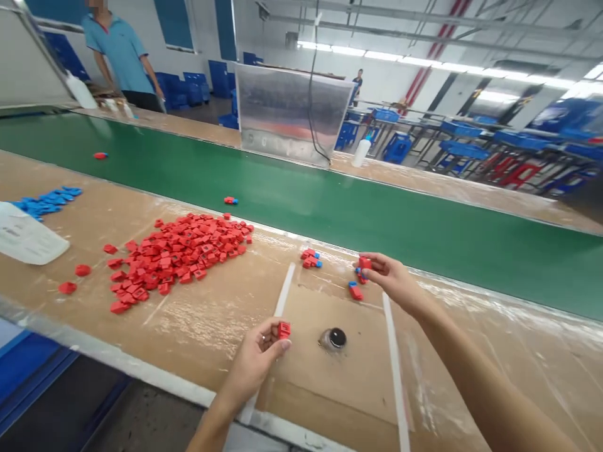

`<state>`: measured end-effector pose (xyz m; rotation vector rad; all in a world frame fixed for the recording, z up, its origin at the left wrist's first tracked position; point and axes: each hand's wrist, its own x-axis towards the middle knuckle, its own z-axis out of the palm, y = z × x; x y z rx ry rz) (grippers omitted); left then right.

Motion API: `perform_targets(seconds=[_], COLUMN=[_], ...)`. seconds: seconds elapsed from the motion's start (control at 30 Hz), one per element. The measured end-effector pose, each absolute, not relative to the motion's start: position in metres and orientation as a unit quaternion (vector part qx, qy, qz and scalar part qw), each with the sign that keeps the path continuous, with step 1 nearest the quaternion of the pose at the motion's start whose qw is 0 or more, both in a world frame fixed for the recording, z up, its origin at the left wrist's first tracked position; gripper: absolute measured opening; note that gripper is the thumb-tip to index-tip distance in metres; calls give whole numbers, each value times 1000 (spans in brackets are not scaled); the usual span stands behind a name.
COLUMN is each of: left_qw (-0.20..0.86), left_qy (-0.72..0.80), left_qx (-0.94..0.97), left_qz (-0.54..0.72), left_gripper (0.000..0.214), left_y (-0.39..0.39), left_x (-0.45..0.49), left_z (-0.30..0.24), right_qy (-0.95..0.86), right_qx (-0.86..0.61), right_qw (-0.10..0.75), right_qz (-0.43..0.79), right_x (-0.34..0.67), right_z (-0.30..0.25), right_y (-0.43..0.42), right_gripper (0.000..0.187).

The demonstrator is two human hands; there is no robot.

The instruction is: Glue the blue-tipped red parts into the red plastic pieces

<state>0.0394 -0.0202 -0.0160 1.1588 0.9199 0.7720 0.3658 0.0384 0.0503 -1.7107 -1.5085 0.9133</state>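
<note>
Between thumb and fingers of my left hand is a small red plastic block with a square opening facing up. Further out, my right hand pinches a red-and-blue piece near the belt's edge. Just below it on the cardboard lies another red-and-blue piece. A small cluster of red-and-blue pieces sits to the left of my right hand. Between my hands stands a little round jar with a dark top. A big heap of red blocks spreads out to the left.
A green conveyor belt runs across behind the bench, carrying two red-and-blue pieces. Blue parts and a white scoop-like container lie at far left. Beyond the belt are a metal panel, a white bottle and a person in blue.
</note>
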Motion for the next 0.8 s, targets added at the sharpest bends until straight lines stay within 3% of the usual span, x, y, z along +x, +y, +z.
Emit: perform_targets(seconds=[0.13,0.3,0.57,0.8], left_qw=[699,690,692,704], left_qy=[369,362,349,343], left_qx=[521,553,556,549], left_qz=[321,294,301,292], left_gripper=[39,33,33,30], left_y=[-47,-63,-65,-66], left_x=[72,85,76,77], left_z=[-24,-23,-26,-24], right_qy=[-535,-587,-668,-736], right_qx=[-609,-575,-644,-604], right_qw=[397,335,305,279], right_qz=[430,461,216,123], right_x=[358,350,324,312], right_z=[53,42,27,25], right_y=[-39,-88,-98,-95], right_gripper=[38,42,30,19])
